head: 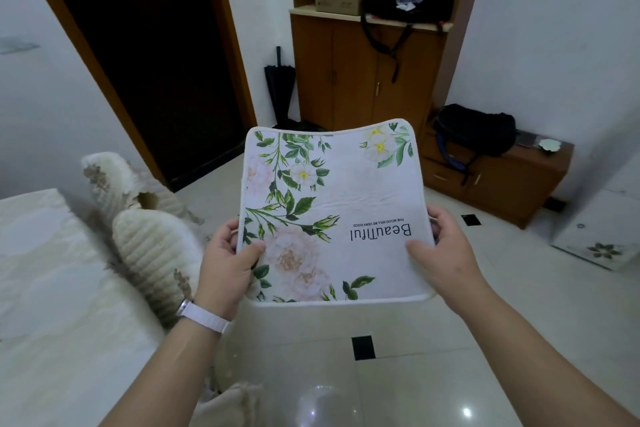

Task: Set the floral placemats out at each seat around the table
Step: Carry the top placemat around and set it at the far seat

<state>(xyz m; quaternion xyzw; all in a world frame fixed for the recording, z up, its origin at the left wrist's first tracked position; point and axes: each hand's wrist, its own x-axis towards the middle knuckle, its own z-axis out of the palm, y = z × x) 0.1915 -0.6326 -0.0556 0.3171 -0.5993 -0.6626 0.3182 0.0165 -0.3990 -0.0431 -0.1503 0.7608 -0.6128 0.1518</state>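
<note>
L hand [228, 260] and R hand [440, 250] apart, each clamped on one side edge of the floral placemat [346, 191], thumbs on top. We hold the placemat in the air, print up, far edge sagging, "Beautiful" text upside down to us. Left of placemat: two cream chair backs [152, 246], then pale surface [41, 270]. Beyond placemat: wooden cabinet [363, 73], black umbrella [278, 87]. Below placemat: tiled floor [415, 374].
</note>
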